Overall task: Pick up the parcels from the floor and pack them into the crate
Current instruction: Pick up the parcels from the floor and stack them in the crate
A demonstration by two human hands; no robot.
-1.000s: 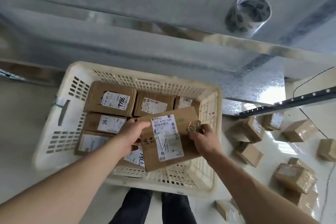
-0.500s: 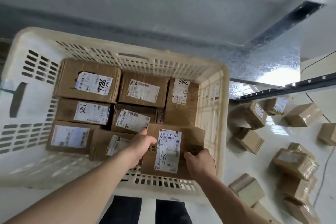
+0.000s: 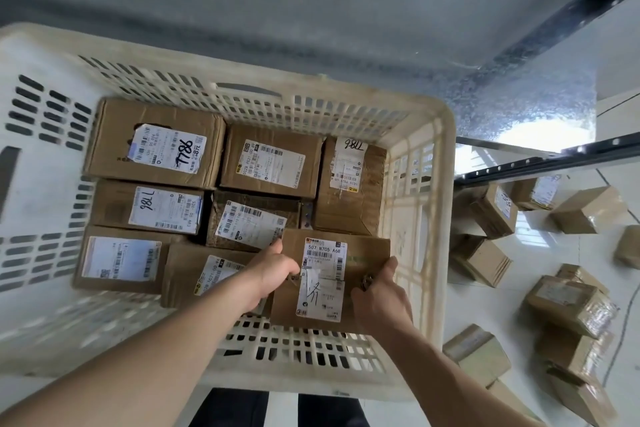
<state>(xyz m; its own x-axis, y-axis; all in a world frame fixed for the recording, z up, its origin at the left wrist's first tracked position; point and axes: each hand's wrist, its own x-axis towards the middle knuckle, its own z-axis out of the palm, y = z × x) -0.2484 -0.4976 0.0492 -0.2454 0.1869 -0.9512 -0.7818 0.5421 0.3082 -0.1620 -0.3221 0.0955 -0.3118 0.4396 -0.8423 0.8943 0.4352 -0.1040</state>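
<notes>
A cream slotted plastic crate [image 3: 415,288] stands on the floor, holding several brown cardboard parcels with white labels. In its near right corner sits a flat brown parcel [image 3: 363,263] labelled "507 N705 A68". My left hand [image 3: 273,274] grips its left edge, thumb on top. My right hand [image 3: 381,298] holds its right edge, with keys on a ring under the fingers. The parcel is down among the others, level with the one labelled "7786" [image 3: 156,142] at the far left.
Several more brown parcels [image 3: 491,211] lie scattered on the glossy white floor to the right of the crate. A galvanised metal panel [image 3: 519,104] and a black perforated rail [image 3: 540,159] stand behind. My dark trouser legs show below the crate.
Both hands have lowered the labelled parcel from above the crate down into its near right corner. The view has moved closer over the crate.
</notes>
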